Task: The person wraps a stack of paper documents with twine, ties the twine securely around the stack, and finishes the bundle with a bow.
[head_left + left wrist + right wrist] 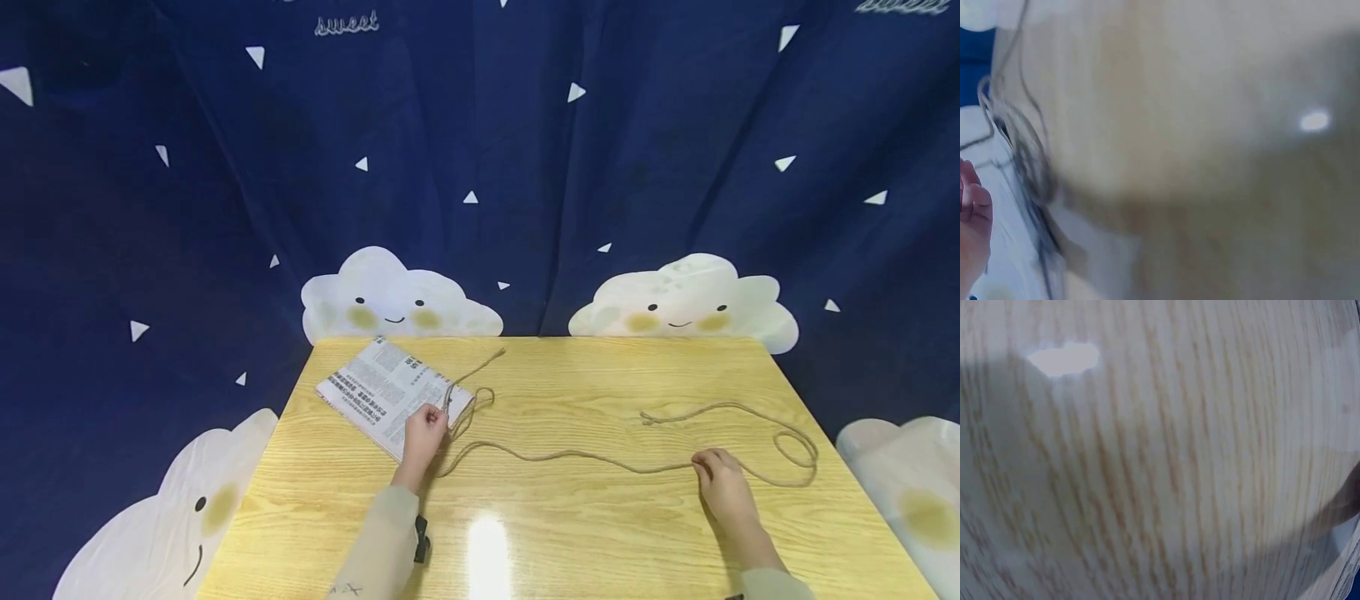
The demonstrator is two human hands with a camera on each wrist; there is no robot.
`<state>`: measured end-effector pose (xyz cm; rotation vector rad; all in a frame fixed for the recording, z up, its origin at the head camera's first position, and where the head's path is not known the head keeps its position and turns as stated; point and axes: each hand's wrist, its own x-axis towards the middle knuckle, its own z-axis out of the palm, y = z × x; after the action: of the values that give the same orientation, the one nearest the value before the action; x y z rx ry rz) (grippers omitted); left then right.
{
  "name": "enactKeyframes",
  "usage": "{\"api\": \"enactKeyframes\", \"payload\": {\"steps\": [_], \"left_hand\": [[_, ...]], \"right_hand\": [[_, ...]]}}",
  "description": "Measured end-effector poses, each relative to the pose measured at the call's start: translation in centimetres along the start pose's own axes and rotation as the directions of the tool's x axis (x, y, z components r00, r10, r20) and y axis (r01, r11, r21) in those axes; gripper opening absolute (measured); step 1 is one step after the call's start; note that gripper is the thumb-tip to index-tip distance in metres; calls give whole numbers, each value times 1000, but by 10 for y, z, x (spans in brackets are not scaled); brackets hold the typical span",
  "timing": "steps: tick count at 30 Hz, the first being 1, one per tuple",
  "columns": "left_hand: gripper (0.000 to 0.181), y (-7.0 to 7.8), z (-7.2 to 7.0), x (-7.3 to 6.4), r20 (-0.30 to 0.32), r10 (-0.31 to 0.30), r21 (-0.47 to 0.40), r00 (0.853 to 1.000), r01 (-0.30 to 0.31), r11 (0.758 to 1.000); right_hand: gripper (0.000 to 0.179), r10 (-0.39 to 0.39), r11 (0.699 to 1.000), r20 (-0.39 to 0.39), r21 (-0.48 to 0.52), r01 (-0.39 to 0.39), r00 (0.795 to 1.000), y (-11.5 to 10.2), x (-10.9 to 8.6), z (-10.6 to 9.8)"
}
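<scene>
A long thin brown rope [570, 454] runs across the wooden table, with a bent loop at the right and several turns at the left. My left hand [425, 431] pinches the rope near its left end, over the right corner of a folded newspaper [382, 379]. Farther right, my right hand [724, 487] pinches a middle stretch of the rope between thumb and fingers, low over the table. In the left wrist view the left hand [974, 219] shows at the left edge beside the rope turns [1029, 137]. Only a dark sliver of the right hand [1349, 495] enters the right wrist view.
The wooden table [585, 533] reaches back to a dark blue curtain [517, 150] printed with clouds and white triangles. A bright light reflection lies on the tabletop in front. The rope's right loop [798, 450] lies near the table's right edge.
</scene>
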<state>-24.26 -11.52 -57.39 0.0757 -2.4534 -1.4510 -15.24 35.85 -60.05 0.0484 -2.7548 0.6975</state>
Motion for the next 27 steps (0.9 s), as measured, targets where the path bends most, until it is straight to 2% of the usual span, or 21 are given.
{"api": "enactKeyframes", "payload": {"steps": [5,8,10,13,15,16,17,18,20,22,23,24,25,27], "left_hand": [[13,-13,-16,-12,-20,-52,143,998,54,988],[13,-20,-20,-16,-37,-52,227,998,59,972],[11,-23,-19,-18,-50,-29,262,998,41,964],[3,-23,-14,-20,-68,49,280,996,-28,960],[4,-18,-8,-21,-47,140,277,989,-122,953],[6,-15,-5,-22,-14,197,272,980,-185,944],[8,-11,-3,-23,36,253,269,967,-253,929],[9,-7,0,-25,100,308,264,946,-324,908],[9,0,6,-28,248,394,244,885,-451,859],[10,6,12,-33,387,435,234,813,-543,807],[11,8,15,-36,436,440,234,785,-571,787],[11,8,18,-38,473,438,238,764,-589,772],[12,9,21,-40,498,433,248,751,-602,759],[10,9,27,-43,511,427,270,746,-611,744]], "right_hand": [[12,-1,1000,4,-6,1,1000,-1,0,1],[12,7,1000,12,-6,-7,1000,-3,0,0],[12,15,1000,30,3,-15,999,-5,0,-1],[13,-11,1000,4,1,11,1000,-7,1,0],[14,-49,999,-58,-8,49,997,-11,1,1],[15,-77,997,-97,-18,75,992,-13,1,2],[16,-108,994,-129,-27,106,986,-16,1,4],[17,-139,990,-142,-29,136,980,-19,1,5],[18,-211,977,-130,-8,212,969,-26,1,8],[18,-285,957,-74,29,288,956,-31,0,12],[17,-318,946,-44,49,320,947,-34,0,13],[17,-341,938,-19,67,341,940,-35,0,15],[16,-358,931,-5,79,357,934,-36,-1,17],[16,-353,933,11,77,352,935,-37,-3,20]]}}
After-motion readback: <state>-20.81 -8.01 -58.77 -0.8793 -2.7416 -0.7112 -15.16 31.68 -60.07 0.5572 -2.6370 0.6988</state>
